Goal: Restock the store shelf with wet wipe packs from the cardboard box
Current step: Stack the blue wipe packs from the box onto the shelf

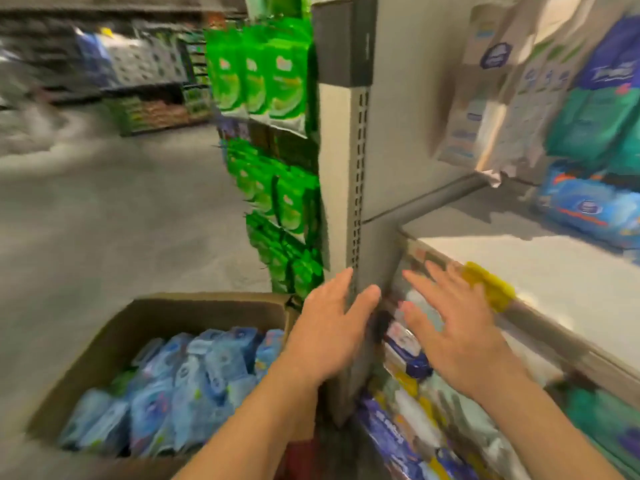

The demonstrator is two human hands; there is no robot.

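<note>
An open cardboard box (pixel 114 337) stands at the lower left, filled with several light blue wet wipe packs (pixel 180 386). The white store shelf (pixel 540 268) lies at the right, with blue wipe packs (pixel 588 209) stacked at its far right. My left hand (pixel 332 327) hovers with straight fingers between the box's right corner and the shelf upright, holding nothing. Beside it, my right hand (pixel 453 327) is spread open just in front of the shelf's front edge, also holding nothing. The picture is blurred by motion.
A grey perforated shelf upright (pixel 358 174) rises between my hands. Green pouches (pixel 263 77) hang to its left. Packs (pixel 408 358) fill the lower shelf under my right hand. A yellow tag (pixel 488 285) sits on the shelf edge. Bare grey floor (pixel 114 220) spreads left.
</note>
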